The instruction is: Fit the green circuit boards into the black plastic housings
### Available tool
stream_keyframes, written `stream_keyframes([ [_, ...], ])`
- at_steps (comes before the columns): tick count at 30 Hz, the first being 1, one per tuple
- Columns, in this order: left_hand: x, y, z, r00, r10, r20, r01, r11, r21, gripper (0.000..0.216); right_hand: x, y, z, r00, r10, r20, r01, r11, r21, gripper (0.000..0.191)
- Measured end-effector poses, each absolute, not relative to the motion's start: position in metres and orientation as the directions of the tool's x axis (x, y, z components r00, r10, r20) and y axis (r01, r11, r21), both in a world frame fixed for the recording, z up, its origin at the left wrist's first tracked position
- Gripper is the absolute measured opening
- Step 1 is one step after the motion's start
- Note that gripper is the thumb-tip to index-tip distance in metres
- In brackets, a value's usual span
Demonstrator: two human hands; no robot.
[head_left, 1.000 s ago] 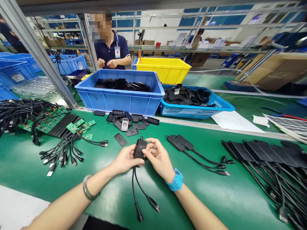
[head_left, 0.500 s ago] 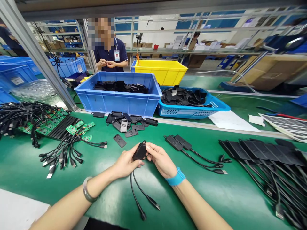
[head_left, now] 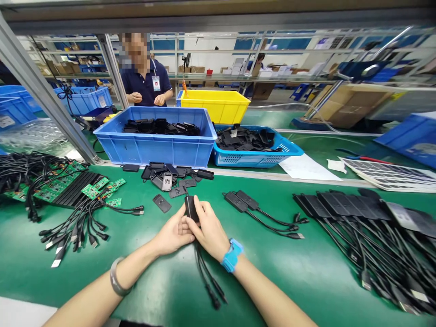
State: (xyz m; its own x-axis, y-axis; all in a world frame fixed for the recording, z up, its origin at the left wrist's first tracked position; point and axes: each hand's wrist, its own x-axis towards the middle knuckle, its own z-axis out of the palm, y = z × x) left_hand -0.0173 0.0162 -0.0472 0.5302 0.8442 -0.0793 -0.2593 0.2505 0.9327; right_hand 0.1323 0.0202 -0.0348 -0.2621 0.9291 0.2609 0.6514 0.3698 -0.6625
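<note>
My left hand [head_left: 172, 234] and my right hand [head_left: 207, 229] are pressed together around a small black plastic box [head_left: 190, 208] just above the green table. Both hands have their fingers closed on it. Black cables [head_left: 208, 278] hang from the box's near end and trail toward me, ending in plugs. Loose black shells [head_left: 170, 175] lie on the mat just beyond my hands. Two finished black boxes with cables [head_left: 248, 204] rest to the right of my right hand.
A blue crate [head_left: 156, 145] and a blue basket [head_left: 259, 156] hold black parts behind. Green circuit boards with cables [head_left: 61, 186] lie at the left, a row of cabled boxes [head_left: 357, 218] at the right. A person [head_left: 145, 79] stands across the line by a yellow bin [head_left: 214, 104].
The box has been turned from lying flat to standing on edge between my hands. My right hand has closed over it, and the view has shifted slightly to the right.
</note>
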Motion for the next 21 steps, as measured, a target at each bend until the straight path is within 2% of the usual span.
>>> stream_keyframes([
  [3,-0.021,0.015,-0.05,0.522,0.848,-0.093,-0.138,0.191,0.972,0.096,0.147,0.027,-0.031,-0.271,0.934,0.232,0.847,0.346,-0.403,0.057],
  [5,-0.024,0.015,-0.051,0.473,0.879,-0.059,-0.004,0.069,0.998,0.085,0.164,0.033,-0.027,-0.217,0.955,0.201,0.953,0.251,-0.169,0.053],
  [7,-0.028,0.018,-0.048,0.43,0.903,0.005,0.172,-0.088,0.981,0.07,0.182,0.039,-0.026,-0.157,0.969,0.189,0.987,0.152,0.043,0.05],
  [9,-0.038,0.027,-0.04,0.375,0.919,0.119,0.396,-0.275,0.876,0.055,0.195,0.044,-0.028,-0.141,0.961,0.238,0.979,0.1,0.177,0.048],
  [10,-0.045,0.033,-0.035,0.333,0.926,0.18,0.539,-0.343,0.769,0.049,0.199,0.046,-0.029,-0.152,0.95,0.272,0.974,0.097,0.205,0.048],
  [11,-0.054,0.04,-0.028,0.276,0.935,0.223,0.7,-0.355,0.62,0.043,0.2,0.047,-0.031,-0.174,0.935,0.308,0.971,0.111,0.211,0.046],
  [12,-0.066,0.046,-0.021,0.2,0.947,0.251,0.844,-0.297,0.448,0.039,0.2,0.048,-0.033,-0.202,0.918,0.342,0.97,0.141,0.197,0.044],
  [14,-0.093,0.058,-0.006,-0.008,0.963,0.269,0.99,-0.03,0.136,0.035,0.193,0.046,-0.036,-0.278,0.878,0.389,0.96,0.245,0.133,0.036],
  [15,-0.108,0.063,0.001,-0.113,0.955,0.276,0.993,0.1,0.06,0.034,0.189,0.044,-0.038,-0.317,0.858,0.403,0.947,0.307,0.092,0.033],
  [18,-0.154,0.069,0.013,-0.336,0.892,0.301,0.936,0.353,-0.002,0.034,0.176,0.038,-0.044,-0.402,0.819,0.409,0.888,0.458,-0.044,0.028],
  [21,-0.187,0.068,0.014,-0.463,0.841,0.28,0.872,0.488,-0.024,0.032,0.168,0.034,-0.049,-0.421,0.819,0.39,0.839,0.515,-0.176,0.027],
])
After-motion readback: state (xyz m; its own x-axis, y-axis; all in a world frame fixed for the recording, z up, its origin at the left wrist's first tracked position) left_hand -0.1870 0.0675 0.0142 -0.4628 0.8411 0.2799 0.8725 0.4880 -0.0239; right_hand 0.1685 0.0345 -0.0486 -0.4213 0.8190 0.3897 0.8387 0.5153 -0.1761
